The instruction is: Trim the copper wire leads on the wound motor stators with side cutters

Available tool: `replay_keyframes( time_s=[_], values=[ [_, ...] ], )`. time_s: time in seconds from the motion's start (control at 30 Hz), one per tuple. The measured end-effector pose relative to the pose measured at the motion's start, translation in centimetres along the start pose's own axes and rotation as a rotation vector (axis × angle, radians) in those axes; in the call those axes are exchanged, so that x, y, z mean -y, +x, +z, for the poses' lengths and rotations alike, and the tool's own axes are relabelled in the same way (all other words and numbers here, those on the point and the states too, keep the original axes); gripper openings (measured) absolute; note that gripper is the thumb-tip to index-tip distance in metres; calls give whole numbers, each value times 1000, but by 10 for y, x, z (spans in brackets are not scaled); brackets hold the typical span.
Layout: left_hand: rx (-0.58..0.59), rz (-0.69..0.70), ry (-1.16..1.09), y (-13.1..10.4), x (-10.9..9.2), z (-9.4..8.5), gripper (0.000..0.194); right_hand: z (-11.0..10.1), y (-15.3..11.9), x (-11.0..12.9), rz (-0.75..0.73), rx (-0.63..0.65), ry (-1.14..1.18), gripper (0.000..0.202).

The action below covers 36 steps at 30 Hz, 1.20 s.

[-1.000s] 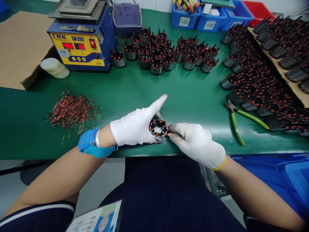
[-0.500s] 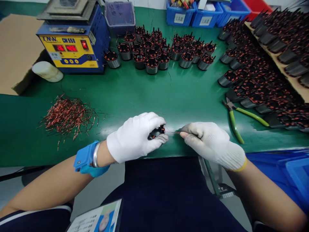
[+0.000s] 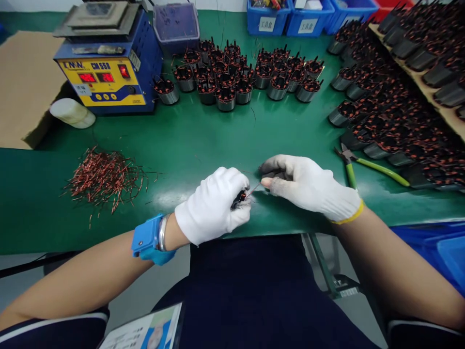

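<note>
My left hand (image 3: 218,206), in a white glove, is wrapped round a small wound stator (image 3: 240,198) near the table's front edge. Thin copper wires (image 3: 254,190) stick out of the stator toward the right. My right hand (image 3: 310,186), gloved with a bare thumb tip, hovers just right of the wire ends, its thumb and fingers apart. Green-handled cutters (image 3: 350,165) lie open on the table to the right of that hand. A pile of copper wire pieces (image 3: 105,177) lies at the left.
Several stators (image 3: 225,99) stand at the table's back, with many more (image 3: 378,145) at the right. A blue and yellow machine (image 3: 105,85) stands back left beside a white cylinder (image 3: 72,113) and cardboard (image 3: 25,87). Blue bins (image 3: 269,22) line the back.
The fingers of my right hand have opened off the wire, and that hand has moved slightly up and left. My left hand has turned the stator, so less of it shows.
</note>
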<state>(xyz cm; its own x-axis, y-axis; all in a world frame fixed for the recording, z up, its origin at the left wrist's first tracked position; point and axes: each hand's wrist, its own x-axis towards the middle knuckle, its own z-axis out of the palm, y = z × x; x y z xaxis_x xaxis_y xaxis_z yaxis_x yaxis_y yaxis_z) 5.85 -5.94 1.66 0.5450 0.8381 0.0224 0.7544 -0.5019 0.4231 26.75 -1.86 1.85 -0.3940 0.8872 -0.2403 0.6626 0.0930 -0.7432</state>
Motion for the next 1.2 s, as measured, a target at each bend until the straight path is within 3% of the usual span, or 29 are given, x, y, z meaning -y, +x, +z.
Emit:
replay_keyframes(
  time_s=[0.1,0.23,0.33,0.53,0.67,0.97,1.2],
  values=[
    [-43,-8,-1,1,-2,3,16,-6,7,1,37,203,197,45],
    [-88,-12,-11,3,-3,6,9,-6,21,12,103,558,265,21],
    [-114,-6,-33,3,-3,8,8,-2,23,18,158,692,337,19],
    [-124,33,-74,4,1,7,14,4,12,14,125,568,297,9],
    [-127,75,-90,3,3,7,18,5,8,14,139,583,196,10],
    [-129,80,-93,1,2,5,18,7,-5,15,124,482,251,12],
    [-128,117,-115,1,0,8,12,-8,2,5,84,594,251,16]
  ],
)
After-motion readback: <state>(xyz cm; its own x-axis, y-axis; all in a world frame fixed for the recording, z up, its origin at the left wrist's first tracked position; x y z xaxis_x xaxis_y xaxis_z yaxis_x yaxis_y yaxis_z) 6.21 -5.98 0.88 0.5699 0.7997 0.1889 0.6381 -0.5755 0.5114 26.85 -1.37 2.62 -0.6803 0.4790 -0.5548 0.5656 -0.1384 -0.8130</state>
